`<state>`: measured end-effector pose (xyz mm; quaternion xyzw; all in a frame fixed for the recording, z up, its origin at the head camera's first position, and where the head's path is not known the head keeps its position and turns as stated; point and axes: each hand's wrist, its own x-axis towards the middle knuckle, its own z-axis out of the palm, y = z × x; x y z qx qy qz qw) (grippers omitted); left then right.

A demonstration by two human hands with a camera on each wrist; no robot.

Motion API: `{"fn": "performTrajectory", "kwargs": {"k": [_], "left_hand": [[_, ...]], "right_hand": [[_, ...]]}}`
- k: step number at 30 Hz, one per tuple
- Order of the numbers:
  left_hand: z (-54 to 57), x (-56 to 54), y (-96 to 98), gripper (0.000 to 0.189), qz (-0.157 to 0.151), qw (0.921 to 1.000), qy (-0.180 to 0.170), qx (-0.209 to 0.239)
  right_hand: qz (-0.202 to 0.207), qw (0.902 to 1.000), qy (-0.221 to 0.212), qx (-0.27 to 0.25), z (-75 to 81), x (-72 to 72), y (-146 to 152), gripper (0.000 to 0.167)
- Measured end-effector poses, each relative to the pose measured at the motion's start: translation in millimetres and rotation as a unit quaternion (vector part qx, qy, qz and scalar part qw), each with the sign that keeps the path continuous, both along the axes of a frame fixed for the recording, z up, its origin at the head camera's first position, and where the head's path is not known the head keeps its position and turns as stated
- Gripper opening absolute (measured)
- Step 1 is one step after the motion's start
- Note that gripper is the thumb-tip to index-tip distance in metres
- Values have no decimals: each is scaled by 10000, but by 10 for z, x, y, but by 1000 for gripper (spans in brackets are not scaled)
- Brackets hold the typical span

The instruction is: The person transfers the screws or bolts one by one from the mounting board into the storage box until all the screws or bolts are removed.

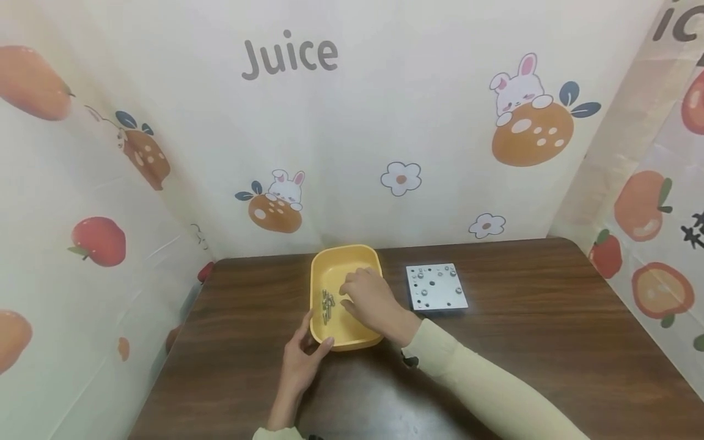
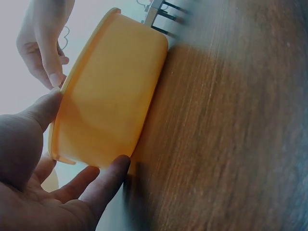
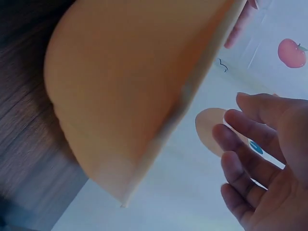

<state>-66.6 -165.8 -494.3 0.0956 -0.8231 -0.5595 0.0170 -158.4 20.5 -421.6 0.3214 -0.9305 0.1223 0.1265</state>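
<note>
A yellow tray (image 1: 346, 335) stands on the table with several small metal screws (image 1: 327, 307) lying loose in its left part. My left hand (image 1: 299, 362) holds the tray's near left corner. In the left wrist view its thumb (image 2: 47, 107) lies at the rim, and its fingers (image 2: 108, 185) touch the side wall. Over the tray hovers my right hand (image 1: 370, 298), to the right of the screws. Its fingers (image 3: 240, 144) are loosely bent and apart from the thumb in the right wrist view, with nothing between them.
Right of the tray, a square silver plate (image 1: 440, 296) with holes and several screws set in it stands on the brown wooden table (image 1: 522, 318). A printed curtain (image 1: 352, 122) hangs behind the table and along both sides.
</note>
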Motion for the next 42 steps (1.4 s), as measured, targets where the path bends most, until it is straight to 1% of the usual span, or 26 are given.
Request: {"fn": "performTrajectory", "kwargs": {"k": [4,12,18,27,32,36,42], "left_hand": [[2,-5,-2,81,-48,10000,-16,19],[15,-10,-7,80,-54,10000,13,40],[22,-7,0,80,-21,10000,-41,32],[19,4,-7,81,-44,10000,66,30],[21,7,-4,81,-43,10000,46,56],[25,7,-2,81,-37,10000,33,77],[15,10,-4,81,-56,9999,30,119]], "right_hand": [[123,9993,267,-232,-12,12,78,15],[346,9968,591,-402,-46,33,264,15],[346,9951,697,-604,-95,42,385,14],[220,9932,650,-941,-175,25,555,17],[199,9898,878,-1105,-217,0,674,18],[285,9854,1083,-1282,-254,-11,758,17],[361,9828,1171,-1380,-302,-15,858,16]]}}
